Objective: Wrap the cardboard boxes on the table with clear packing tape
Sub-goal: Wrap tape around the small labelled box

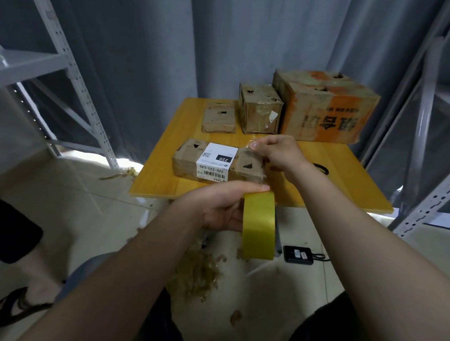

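Head view looks down past my forearms to the labelled box point(209, 160), which lies near the front edge of the yellow counter point(347, 183). My left hand point(217, 206) grips the yellow tape roll point(259, 223) just in front of that box, thumb laid across the roll's top. My right hand point(276, 153) hovers over the box's right end, thumb and fingertips pinched on the free end of the clear tape. Behind the labelled box three more cardboard boxes stand in a row: a flat small box point(218, 117), a taller middle box point(259, 108), and a big orange-printed box point(324, 107) furthest right. In front of the labelled box, down on the floor, lie crumpled tape scraps point(199, 272).
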Demonstrator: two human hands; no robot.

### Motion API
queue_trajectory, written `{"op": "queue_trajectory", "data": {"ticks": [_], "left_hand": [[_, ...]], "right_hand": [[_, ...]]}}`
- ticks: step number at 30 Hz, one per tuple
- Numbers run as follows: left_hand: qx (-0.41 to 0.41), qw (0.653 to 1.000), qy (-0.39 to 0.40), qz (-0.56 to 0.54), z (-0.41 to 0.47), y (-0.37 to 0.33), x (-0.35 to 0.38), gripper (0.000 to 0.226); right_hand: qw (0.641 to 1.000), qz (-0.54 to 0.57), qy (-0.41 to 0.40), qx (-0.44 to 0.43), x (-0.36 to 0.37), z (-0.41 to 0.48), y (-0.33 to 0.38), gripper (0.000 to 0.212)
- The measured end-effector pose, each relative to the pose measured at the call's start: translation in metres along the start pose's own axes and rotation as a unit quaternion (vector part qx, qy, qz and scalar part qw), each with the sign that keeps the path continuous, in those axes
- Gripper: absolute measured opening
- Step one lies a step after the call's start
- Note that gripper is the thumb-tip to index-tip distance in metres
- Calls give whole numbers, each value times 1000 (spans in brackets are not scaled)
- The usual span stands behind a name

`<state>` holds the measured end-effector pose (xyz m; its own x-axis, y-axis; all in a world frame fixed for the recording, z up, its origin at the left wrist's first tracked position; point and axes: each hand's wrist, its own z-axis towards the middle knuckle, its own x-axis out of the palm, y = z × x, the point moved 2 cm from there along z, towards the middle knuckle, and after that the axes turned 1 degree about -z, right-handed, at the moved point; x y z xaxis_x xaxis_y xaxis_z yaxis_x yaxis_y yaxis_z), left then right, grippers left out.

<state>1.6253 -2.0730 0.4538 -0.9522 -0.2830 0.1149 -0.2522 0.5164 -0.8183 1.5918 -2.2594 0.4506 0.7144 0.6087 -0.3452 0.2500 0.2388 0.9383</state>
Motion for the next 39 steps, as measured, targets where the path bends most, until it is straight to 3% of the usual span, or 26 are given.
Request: {"op": "queue_trajectory", "data": {"ticks": [12, 25, 31, 35, 36, 39], "left_hand": [[7, 994, -95, 61, -2, -9, -39, 26], [4, 985, -143, 99, 25, -6, -46, 32], [9, 989, -131, 70, 32, 1, -47, 30], [15, 989, -137, 61, 36, 1, -46, 33], [16, 989, -135, 58, 37, 2, -45, 33], [17, 990, -134, 45, 38, 3, -43, 30]], "right_hand": [[997, 12, -72, -3, -5, 8, -2, 16], [997, -7, -81, 19, 3, 25, -19, 14], [995, -45, -91, 21, 6, 28, -33, 15], [983, -146, -108, 6, 5, 32, -32, 15], [979, -174, -108, 2, 4, 32, -31, 20], [958, -261, -120, -14, 1, 29, -29, 73]]}}
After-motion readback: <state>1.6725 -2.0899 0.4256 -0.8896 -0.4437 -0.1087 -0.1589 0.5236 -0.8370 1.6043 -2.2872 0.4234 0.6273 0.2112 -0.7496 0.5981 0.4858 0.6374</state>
